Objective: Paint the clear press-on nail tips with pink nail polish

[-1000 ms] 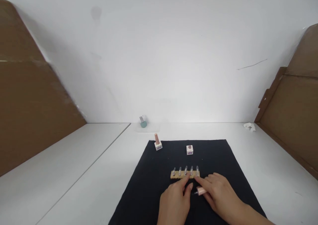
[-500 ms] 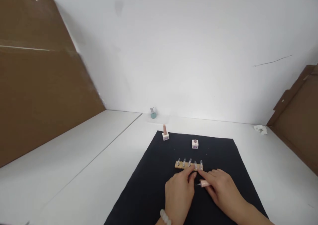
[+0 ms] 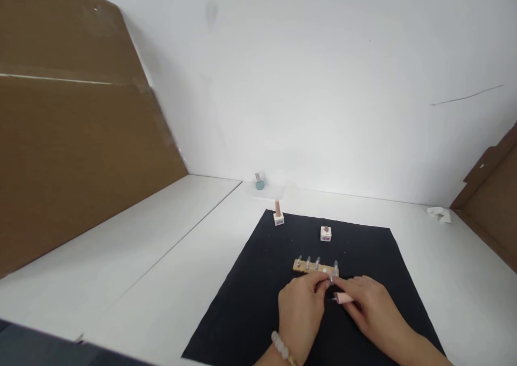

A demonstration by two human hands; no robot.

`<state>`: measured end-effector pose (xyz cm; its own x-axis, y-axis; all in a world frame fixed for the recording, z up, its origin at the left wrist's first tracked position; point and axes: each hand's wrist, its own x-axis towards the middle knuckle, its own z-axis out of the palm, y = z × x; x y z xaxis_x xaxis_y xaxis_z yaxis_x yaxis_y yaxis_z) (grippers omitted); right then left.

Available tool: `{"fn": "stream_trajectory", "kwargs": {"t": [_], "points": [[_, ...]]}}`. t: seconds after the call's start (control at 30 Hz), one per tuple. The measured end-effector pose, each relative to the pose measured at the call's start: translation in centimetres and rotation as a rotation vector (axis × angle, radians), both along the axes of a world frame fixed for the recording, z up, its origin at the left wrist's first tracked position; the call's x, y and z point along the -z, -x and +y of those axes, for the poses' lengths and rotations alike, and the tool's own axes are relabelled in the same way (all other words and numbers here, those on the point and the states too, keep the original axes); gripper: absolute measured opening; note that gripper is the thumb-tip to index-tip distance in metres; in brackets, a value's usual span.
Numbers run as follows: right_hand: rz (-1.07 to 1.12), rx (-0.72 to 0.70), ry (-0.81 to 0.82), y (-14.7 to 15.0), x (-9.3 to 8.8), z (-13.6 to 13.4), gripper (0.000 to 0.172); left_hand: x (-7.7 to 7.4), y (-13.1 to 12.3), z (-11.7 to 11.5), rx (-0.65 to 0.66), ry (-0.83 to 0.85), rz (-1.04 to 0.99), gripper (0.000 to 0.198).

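My left hand (image 3: pixel 301 305) is closed, thumb and forefinger pinching a clear false nail tip (image 3: pixel 332 277) at the front edge of a light wooden strip (image 3: pixel 302 268). A white dot shows on the strip just behind these fingers. Several other clear nail tips (image 3: pixel 317 263) stand on the strip. My right hand (image 3: pixel 371 308) is curled around the pink cap of a nail polish brush (image 3: pixel 344 298), its brush end pointing left toward my left thumb. The right forefinger reaches to the pinched tip and seems to touch it.
An uncapped white polish bottle (image 3: pixel 325 234) stands behind the strip on the black cloth (image 3: pixel 250 290). A pink-capped bottle (image 3: pixel 278 218) is at the cloth's far left corner. Farther back are a teal bottle (image 3: pixel 259 185) and crumpled white tissue (image 3: pixel 439 214). Cardboard panels (image 3: pixel 81 156) flank the white table.
The pinched nail tip has come off its spot on the strip toward me, baring the white dot. The view has shifted, so everything sits farther right. My right hand still holds the brush.
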<state>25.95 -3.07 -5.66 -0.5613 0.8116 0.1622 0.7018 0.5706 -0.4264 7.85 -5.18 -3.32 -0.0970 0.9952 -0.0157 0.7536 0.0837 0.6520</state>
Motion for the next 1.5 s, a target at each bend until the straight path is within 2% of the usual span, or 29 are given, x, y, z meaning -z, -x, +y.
{"fn": "stream_trajectory", "kwargs": {"t": [0.17,0.3,0.43,0.5,0.57,0.6,0.7,0.8,0.9,1.0,1.17,1.33,1.5], "points": [[0.086,0.016,0.041,-0.4,0.2,0.0,0.036,0.1,0.5,-0.6,0.013,-0.016,-0.087,0.029],[0.190,0.068,0.060,-1.6,0.4,-0.4,0.027,0.9,2.4,-2.2,0.061,0.005,-0.186,0.024],[0.348,0.249,-0.011,-3.2,-0.1,-0.6,0.040,0.9,5.7,-3.2,0.084,-0.113,-0.430,0.019],[0.340,0.331,-0.046,-3.8,-1.1,-0.5,0.051,-0.3,7.3,-2.9,0.015,-0.139,-0.605,0.017],[0.308,0.377,-0.052,-3.8,-2.6,-0.1,0.053,-2.2,8.6,-1.8,-0.111,-0.067,-0.756,0.018],[0.303,0.371,-0.044,-3.6,-3.6,0.3,0.053,-3.3,9.1,-1.0,-0.130,-0.031,-0.815,0.021],[0.395,0.386,-0.047,-2.1,-6.6,1.6,0.055,-6.2,9.4,1.7,-0.132,-0.057,-1.012,0.023],[0.631,0.470,-0.069,0.2,-8.9,3.5,0.046,-7.3,8.8,4.4,-0.082,-0.104,-1.155,0.023],[0.656,0.468,-0.057,2.5,-9.8,5.9,0.042,-6.8,8.1,6.5,-0.053,-0.090,-1.198,0.024],[0.652,0.425,-0.047,4.4,-9.4,7.9,0.041,-5.2,8.2,7.7,-0.070,-0.058,-1.211,0.024],[0.612,0.403,-0.080,5.6,-7.2,8.5,0.035,-2.8,9.2,8.3,-0.147,-0.007,-1.174,0.021],[0.528,0.452,-0.148,4.7,-4.9,8.3,0.032,-1.8,8.7,8.3,-0.195,0.024,-1.134,0.021],[0.438,0.384,-0.173,4.4,-3.2,9.1,0.030,-0.7,7.5,8.0,-0.215,0.027,-1.134,0.022]]}}
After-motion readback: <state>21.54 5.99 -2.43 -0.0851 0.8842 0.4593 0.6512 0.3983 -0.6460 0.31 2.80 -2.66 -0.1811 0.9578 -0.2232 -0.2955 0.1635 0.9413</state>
